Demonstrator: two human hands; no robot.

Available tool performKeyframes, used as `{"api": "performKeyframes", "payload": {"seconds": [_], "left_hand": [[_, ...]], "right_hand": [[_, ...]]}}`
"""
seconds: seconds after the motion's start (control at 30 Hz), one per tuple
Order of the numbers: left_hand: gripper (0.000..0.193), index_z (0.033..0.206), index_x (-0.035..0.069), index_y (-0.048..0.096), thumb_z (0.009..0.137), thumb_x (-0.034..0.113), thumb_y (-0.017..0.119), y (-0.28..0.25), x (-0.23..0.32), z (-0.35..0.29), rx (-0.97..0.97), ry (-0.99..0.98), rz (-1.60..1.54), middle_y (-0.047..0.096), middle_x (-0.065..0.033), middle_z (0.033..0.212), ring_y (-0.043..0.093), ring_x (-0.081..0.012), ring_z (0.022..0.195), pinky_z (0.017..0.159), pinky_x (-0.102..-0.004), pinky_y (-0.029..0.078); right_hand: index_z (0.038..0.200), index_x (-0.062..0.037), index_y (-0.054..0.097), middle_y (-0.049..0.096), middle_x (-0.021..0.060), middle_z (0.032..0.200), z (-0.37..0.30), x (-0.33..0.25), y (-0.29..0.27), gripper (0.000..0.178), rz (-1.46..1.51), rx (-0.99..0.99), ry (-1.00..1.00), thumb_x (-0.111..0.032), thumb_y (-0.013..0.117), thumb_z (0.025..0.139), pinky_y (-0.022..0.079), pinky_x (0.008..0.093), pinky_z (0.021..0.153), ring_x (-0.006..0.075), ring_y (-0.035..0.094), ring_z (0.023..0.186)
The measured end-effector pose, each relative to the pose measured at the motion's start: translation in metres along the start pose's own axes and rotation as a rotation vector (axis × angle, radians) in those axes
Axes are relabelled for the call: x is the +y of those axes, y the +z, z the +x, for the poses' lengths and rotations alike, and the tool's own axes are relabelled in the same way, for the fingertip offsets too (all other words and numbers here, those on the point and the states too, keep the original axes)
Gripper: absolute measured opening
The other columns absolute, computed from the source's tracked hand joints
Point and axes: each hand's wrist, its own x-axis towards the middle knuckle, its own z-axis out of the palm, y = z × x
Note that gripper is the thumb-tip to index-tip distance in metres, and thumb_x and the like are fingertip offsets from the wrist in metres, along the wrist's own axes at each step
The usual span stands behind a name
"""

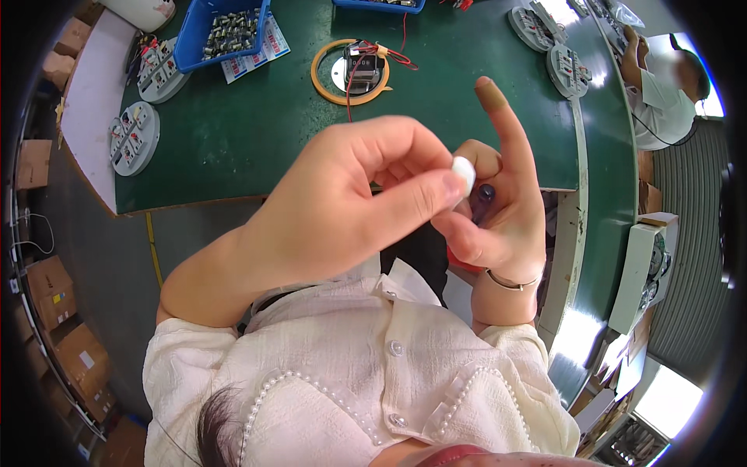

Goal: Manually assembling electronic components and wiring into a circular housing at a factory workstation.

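Both of my hands are raised close together over the front edge of the green table. My left hand (381,183) pinches a small white rounded piece (464,173) between thumb and fingertips. Just right of it is my right hand (506,194), its index finger stretched out with a brownish covering near the tip. The other fingers are curled around a dark blue, round-ended rod (484,194), mostly hidden in the palm. Whether the right fingers also touch the white piece I cannot tell. Beyond the hands lies an orange ring (317,84) around a dark counter unit (363,68) with red wires.
A blue bin (187,43) of small metal cylinders stands at the far left on a printed sheet (272,47). Round grey wired units (135,138) sit at the table's left and right. A person (669,101) works at far right. Cardboard boxes (82,362) line the left.
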Motion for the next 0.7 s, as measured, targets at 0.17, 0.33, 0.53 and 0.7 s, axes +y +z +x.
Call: {"api": "performKeyframes", "payload": {"seconds": [0.17, 0.33, 0.53, 0.7], "left_hand": [[0.011, 0.096, -0.002, 0.065, 0.094, 0.009, 0.065, -0.0024, -0.001, -0.0002, 0.015, -0.059, -0.037, 0.068, -0.005, 0.091, 0.063, -0.0084, 0.087, 0.077, -0.0224, 0.05], [0.012, 0.095, -0.003, 0.065, 0.094, 0.009, 0.066, -0.0008, 0.0023, -0.0003, 0.017, -0.036, 0.025, 0.069, -0.0058, 0.088, 0.064, -0.0086, 0.083, 0.075, -0.0229, 0.05], [0.012, 0.094, -0.003, 0.065, 0.094, 0.009, 0.066, 0.0032, 0.0023, 0.0001, -0.006, -0.056, -0.134, 0.069, -0.0057, 0.085, 0.066, -0.0094, 0.078, 0.07, -0.0229, 0.052], [0.012, 0.095, -0.003, 0.065, 0.094, 0.009, 0.065, -0.0016, 0.0019, 0.0001, -0.037, -0.031, -0.043, 0.07, -0.0059, 0.084, 0.067, -0.0098, 0.079, 0.069, -0.0227, 0.052]], "right_hand": [[0.154, -0.001, 0.017, 0.058, 0.0007, 0.082, 0.0013, 0.0031, 0.0005, 0.105, -0.044, 0.045, -0.043, -0.008, 0.078, 0.069, 0.032, 0.0152, 0.055, 0.0024, 0.043, 0.06], [0.154, -0.0004, 0.017, 0.058, 0.0006, 0.082, 0.0037, 0.0066, 0.0013, 0.106, -0.103, 0.052, -0.033, -0.01, 0.078, 0.068, 0.033, 0.0151, 0.054, 0.0021, 0.045, 0.062], [0.153, 0.0015, 0.018, 0.058, 0.0003, 0.082, 0.0016, 0.0066, 0.0038, 0.103, -0.069, 0.069, -0.015, -0.011, 0.077, 0.069, 0.034, 0.0151, 0.054, 0.0022, 0.047, 0.065], [0.153, 0.0033, 0.018, 0.057, -0.0009, 0.081, 0.0019, 0.0042, 0.0059, 0.103, -0.033, 0.07, 0.009, -0.011, 0.078, 0.07, 0.034, 0.0154, 0.055, 0.0029, 0.047, 0.066]]}}
